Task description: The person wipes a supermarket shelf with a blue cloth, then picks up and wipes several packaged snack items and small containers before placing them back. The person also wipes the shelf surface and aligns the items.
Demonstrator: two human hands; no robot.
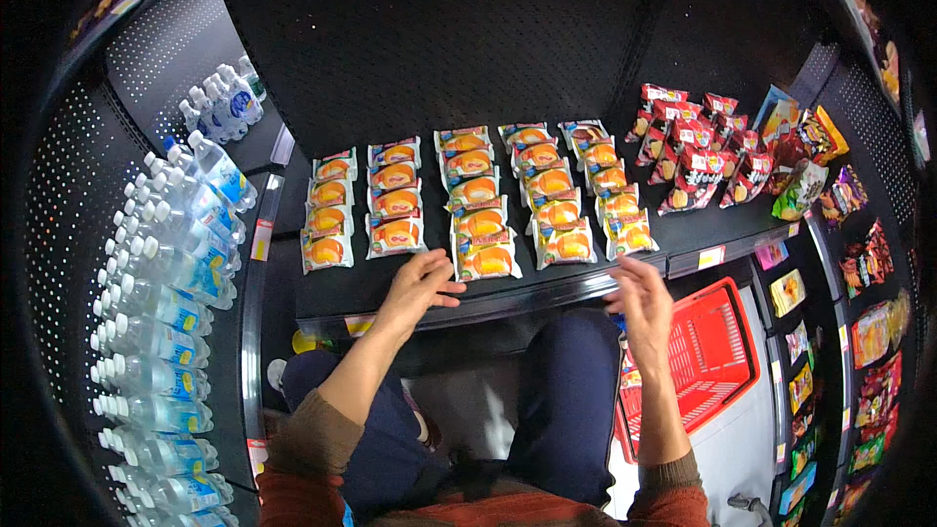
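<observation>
Several rows of wrapped buns (476, 223) lie overlapping on a black shelf (439, 300) in front of me. My left hand (421, 285) is over the shelf's front edge, between the second and third rows from the left. Its fingers are apart and it holds nothing. Near the front of the rightmost row, my right hand (640, 296) hovers at the shelf edge with spread fingers and nothing in it. The frontmost bun pack (631, 234) of that row lies just beyond its fingertips.
Water bottles (176, 329) fill the left shelf. Red snack bags (695, 161) stand right of the buns, with a green bag (801, 190) beyond. A red shopping basket (706, 351) is below the shelf at right, beside racks of packaged snacks (871, 333). My knees are under the shelf edge.
</observation>
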